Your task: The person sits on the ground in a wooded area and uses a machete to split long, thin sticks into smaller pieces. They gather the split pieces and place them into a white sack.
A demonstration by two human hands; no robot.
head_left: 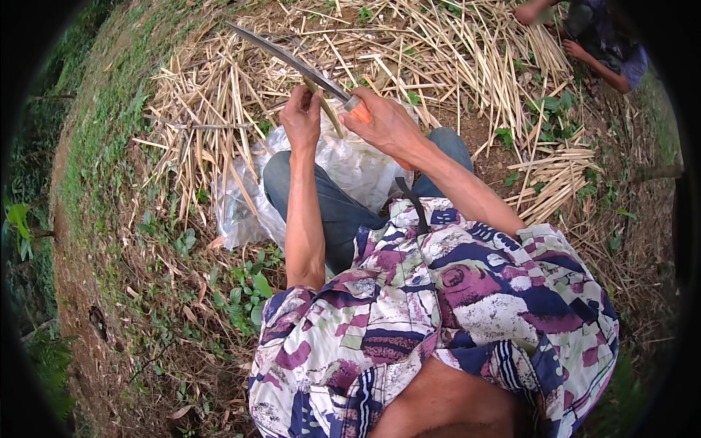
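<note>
My right hand (385, 125) is wrapped round the orange handle (359, 111) of a long knife. Its dark, narrow blade (281, 54) slants up to the far left, passing just beyond my left hand. Closed in a pinch, my left hand (300, 118) holds a thin greenish strip (332, 117), which looks like split bamboo. The strip runs from behind the blade down to the right, between my two hands. Whether the blade's edge touches the strip I cannot tell. Under both hands, a crumpled clear plastic sheet (248, 201) lies around my bent knees.
Pale split sticks (197, 124) are heaped on the ground ahead and to the left. More sticks (467, 55) spread across the far right, with a small pile (562, 179) near my right side. Another person (610, 44) crouches at the far right. Grass and leafy plants (248, 296) grow at left.
</note>
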